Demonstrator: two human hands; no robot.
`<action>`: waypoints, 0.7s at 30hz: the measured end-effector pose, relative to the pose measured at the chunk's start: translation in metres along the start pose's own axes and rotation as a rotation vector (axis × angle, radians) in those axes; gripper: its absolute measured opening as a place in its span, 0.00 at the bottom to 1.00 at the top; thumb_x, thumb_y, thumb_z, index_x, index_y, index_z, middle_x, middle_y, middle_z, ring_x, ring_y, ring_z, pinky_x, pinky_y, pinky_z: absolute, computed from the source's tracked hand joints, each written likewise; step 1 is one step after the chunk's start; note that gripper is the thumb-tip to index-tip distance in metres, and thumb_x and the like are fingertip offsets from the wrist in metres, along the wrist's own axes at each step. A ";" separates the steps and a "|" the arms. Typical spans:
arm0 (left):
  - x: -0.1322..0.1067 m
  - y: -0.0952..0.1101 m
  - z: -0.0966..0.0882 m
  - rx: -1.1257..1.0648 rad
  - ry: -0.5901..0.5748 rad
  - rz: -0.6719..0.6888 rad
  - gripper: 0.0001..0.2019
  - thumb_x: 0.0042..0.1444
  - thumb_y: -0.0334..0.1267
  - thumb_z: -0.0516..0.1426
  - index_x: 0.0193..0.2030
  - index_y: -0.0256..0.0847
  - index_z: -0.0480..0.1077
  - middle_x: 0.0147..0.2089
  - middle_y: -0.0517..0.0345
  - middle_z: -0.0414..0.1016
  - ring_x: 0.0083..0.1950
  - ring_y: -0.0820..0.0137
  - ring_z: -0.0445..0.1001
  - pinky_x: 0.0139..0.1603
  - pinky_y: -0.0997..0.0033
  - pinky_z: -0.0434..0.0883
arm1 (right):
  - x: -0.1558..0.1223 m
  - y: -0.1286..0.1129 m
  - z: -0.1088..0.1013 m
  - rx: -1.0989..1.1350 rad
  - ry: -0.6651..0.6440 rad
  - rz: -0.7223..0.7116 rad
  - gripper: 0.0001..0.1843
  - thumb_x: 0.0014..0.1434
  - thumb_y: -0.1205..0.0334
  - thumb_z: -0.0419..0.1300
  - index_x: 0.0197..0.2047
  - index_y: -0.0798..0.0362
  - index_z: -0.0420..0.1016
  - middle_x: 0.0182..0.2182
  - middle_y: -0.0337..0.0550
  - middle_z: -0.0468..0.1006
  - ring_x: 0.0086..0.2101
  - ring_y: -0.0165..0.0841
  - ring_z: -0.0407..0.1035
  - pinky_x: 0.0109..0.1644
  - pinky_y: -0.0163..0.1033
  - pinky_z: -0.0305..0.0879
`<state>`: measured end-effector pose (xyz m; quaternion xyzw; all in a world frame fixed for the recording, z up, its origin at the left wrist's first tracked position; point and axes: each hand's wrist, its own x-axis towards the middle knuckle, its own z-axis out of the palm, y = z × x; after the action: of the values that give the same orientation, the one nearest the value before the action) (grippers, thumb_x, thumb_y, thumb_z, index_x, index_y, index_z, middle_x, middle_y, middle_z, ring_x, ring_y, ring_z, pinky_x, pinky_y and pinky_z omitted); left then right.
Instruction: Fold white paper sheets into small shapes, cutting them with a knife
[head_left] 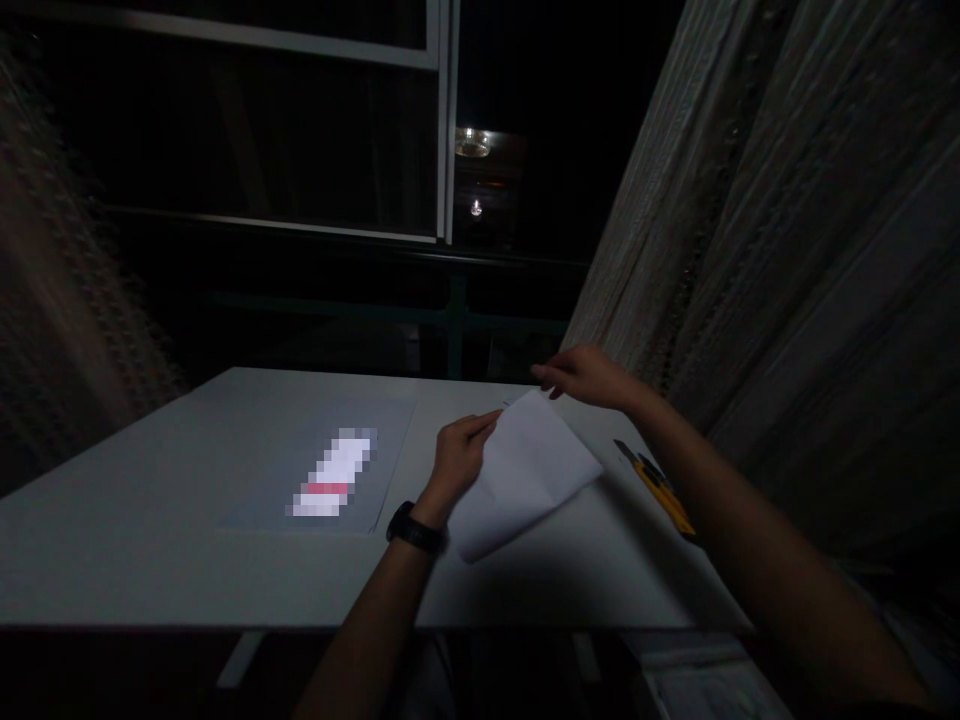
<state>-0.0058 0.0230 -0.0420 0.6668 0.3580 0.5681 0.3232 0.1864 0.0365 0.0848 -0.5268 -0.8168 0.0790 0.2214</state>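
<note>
A folded sheet of white paper [525, 475] is tilted above the right half of the table. My left hand [459, 455], with a black watch on its wrist, grips the paper along its left edge, fingers laid toward the upper corner. Just past that upper corner is my right hand [581, 375], its fingers loosely bent and slightly apart; I see nothing between them. A yellow utility knife [664, 495] lies on the table beside my right forearm, with its dark tip pointing away from me.
The white table [150, 570] stretches across the view. On its left half lies a pale flat sheet [262, 450] with a bright, pixelated patch and a red band. Curtains [810, 250] hang on both sides of a dark window [442, 120]. Little light falls here.
</note>
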 end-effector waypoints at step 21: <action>-0.001 0.000 -0.001 0.149 0.024 0.083 0.14 0.55 0.40 0.55 0.47 0.43 0.73 0.40 0.55 0.77 0.40 0.68 0.74 0.42 0.70 0.69 | 0.000 -0.012 0.038 0.451 0.113 0.256 0.16 0.41 0.53 0.63 0.13 0.56 0.70 0.08 0.32 0.60 0.14 0.23 0.52 0.18 0.32 0.47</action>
<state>-0.0064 0.0225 -0.0422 0.6963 0.3753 0.5608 0.2447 0.1598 0.0357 0.0552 -0.5669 -0.6916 0.2568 0.3666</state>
